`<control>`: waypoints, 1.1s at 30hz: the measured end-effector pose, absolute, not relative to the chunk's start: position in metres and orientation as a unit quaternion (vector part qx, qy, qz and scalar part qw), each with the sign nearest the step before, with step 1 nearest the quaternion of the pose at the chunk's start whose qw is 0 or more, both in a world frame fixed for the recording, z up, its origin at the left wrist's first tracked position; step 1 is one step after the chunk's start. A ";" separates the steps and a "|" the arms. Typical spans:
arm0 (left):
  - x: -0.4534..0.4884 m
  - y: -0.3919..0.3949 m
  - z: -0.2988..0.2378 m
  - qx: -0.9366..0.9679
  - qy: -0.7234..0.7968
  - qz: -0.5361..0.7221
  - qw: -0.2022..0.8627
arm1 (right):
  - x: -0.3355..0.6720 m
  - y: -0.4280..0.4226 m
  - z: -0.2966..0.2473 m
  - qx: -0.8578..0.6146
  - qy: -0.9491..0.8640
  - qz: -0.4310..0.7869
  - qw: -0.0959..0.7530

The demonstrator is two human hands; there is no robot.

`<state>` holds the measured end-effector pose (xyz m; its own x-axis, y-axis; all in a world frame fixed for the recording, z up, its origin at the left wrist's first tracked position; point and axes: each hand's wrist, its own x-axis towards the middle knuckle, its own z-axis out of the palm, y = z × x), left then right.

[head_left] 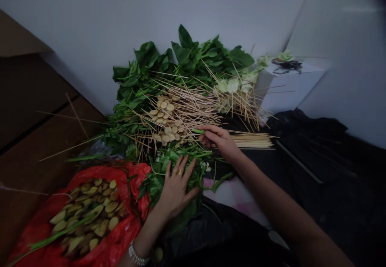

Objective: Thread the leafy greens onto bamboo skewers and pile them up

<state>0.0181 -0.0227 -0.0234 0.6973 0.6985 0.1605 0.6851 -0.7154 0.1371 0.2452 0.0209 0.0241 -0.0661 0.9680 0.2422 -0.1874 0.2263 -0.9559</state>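
Observation:
My left hand (178, 186) lies palm down with fingers spread on a loose heap of leafy greens (157, 178). Between the thumb and fingers of my right hand (218, 140) is a short green stem (199, 131), its tip pointing left. A bundle of bare bamboo skewers (255, 140) lies just right of that hand. Behind both hands are many skewers threaded with sliced potato (165, 112), their sticks crossing in a pile. Skewered pale cabbage pieces (233, 85) lie at the back right of the pile.
A red plastic bag (132, 214) holding loose potato slices (102, 208) stands at the front left. Larger leafy greens (193, 54) lean against the white wall (150, 9). Black plastic (316, 134) spreads at the right. A few skewers (70, 148) jut out leftward.

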 end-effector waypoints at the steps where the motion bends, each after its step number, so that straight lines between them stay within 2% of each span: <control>1: 0.017 -0.023 -0.020 0.918 0.378 0.109 0.040 | 0.247 0.020 0.025 -0.367 -0.542 0.500 0.567; 5: 0.017 -0.025 -0.007 0.907 0.396 0.140 0.039 | 0.259 0.003 0.028 -0.383 -0.635 0.457 0.492; 8: 0.017 -0.027 0.003 0.901 0.401 0.162 0.021 | 0.270 -0.027 0.019 -0.433 -0.726 0.334 0.416; 14: 0.013 -0.032 0.011 0.886 0.412 0.213 0.015 | 0.269 -0.085 -0.023 -0.514 -0.843 0.082 0.135; 17: 0.012 -0.034 0.009 0.882 0.413 0.225 0.014 | 0.264 -0.091 -0.034 -0.502 -0.861 -0.003 0.084; 19: 0.010 -0.037 0.010 0.879 0.411 0.241 0.011 | 0.264 -0.090 -0.037 -0.491 -0.866 -0.032 0.092; 21: 0.008 -0.041 0.014 0.872 0.405 0.274 0.008 | 0.269 -0.089 -0.037 -0.484 -0.863 -0.033 0.142; 25: 0.010 -0.054 0.024 0.835 0.386 0.390 0.031 | 0.277 -0.092 -0.027 -0.541 -0.761 0.066 0.351; 28: 0.026 -0.067 0.026 0.818 0.372 0.415 0.144 | 0.266 -0.096 -0.013 -0.593 -0.639 0.160 0.463; 31: 0.052 -0.083 0.019 0.773 0.400 0.381 0.312 | 0.234 -0.097 -0.003 -0.539 -0.666 0.145 0.495; 33: 0.067 -0.091 0.013 0.693 0.448 0.403 0.396 | 0.209 -0.098 0.001 -0.483 -0.724 0.097 0.482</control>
